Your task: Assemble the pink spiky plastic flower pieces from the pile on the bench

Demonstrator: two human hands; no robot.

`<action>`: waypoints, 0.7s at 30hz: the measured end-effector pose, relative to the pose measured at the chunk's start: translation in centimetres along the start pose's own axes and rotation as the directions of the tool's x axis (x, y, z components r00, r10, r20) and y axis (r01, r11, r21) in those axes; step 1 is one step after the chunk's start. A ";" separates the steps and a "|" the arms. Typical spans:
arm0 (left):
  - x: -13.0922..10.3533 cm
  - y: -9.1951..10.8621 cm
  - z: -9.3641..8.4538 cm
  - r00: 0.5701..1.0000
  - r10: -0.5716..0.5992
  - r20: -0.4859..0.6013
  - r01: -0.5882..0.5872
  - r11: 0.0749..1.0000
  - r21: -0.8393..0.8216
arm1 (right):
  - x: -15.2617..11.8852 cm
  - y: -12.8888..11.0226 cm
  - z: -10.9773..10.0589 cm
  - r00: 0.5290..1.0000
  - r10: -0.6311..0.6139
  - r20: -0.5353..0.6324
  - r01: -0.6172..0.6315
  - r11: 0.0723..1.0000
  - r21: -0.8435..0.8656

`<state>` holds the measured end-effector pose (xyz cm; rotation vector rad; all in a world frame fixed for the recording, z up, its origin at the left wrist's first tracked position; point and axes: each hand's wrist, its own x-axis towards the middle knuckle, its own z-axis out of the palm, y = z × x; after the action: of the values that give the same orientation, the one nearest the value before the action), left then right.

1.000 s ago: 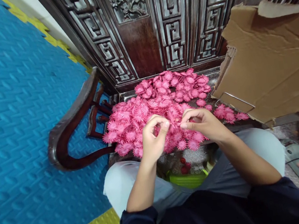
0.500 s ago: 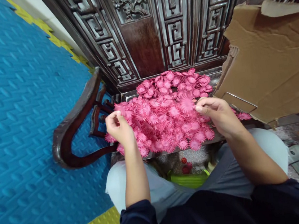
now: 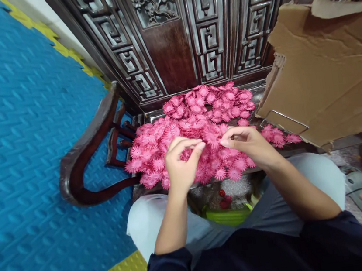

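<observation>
A large heap of pink, many-petalled artificial flower pieces (image 3: 156, 149) covers the dark wooden seat in front of me. Over the heap, my left hand (image 3: 182, 164) has thumb and forefinger pressed together in a pinch; whatever lies between the tips is too small to make out. Facing it from the right, my right hand (image 3: 250, 144) also pinches, its fingertips at the edge of a pink flower piece (image 3: 212, 139). A narrow gap separates the two hands, with that piece showing between them.
A carved wooden backrest (image 3: 171, 57) rises behind the heap, and a curved armrest (image 3: 81, 161) stands at left. Torn cardboard (image 3: 328, 73) leans at right, beside a few loose flower pieces (image 3: 275, 136) and a thin metal wire frame (image 3: 284, 119). Something green (image 3: 229, 217) sits below, between my knees.
My left hand has moved right from the heap's left side to near my right hand. My right hand has shifted slightly left and down, and loose flower pieces beside the cardboard have come into view.
</observation>
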<state>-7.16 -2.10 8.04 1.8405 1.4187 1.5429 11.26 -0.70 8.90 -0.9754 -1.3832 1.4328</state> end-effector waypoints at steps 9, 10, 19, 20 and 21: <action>-1.0 1.4 1.6 0.984 -0.115 0.138 0.141 0.969 -0.202 | -0.2 0.2 -0.1 0.993 -0.067 0.092 0.075 0.993 -0.088; -1.0 1.3 1.6 0.979 -0.137 0.153 0.169 0.960 -0.221 | -0.2 0.2 -0.1 0.992 -0.074 0.098 0.085 0.991 -0.105; -0.9 0.7 2.0 0.959 -0.243 0.149 0.273 0.931 -0.241 | 0.1 0.6 0.1 0.991 -0.102 0.082 0.112 0.987 -0.119; -0.9 0.7 2.1 0.960 -0.241 0.140 0.269 0.933 -0.239 | 0.2 0.6 0.1 0.991 -0.101 0.084 0.111 0.987 -0.116; -1.0 0.7 2.1 0.963 -0.235 0.133 0.262 0.935 -0.238 | 0.2 0.6 0.1 0.991 -0.098 0.085 0.108 0.988 -0.115</action>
<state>-4.90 -2.56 7.32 1.5034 1.2836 1.4082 11.03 -0.59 8.28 -0.9162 -1.5696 1.3367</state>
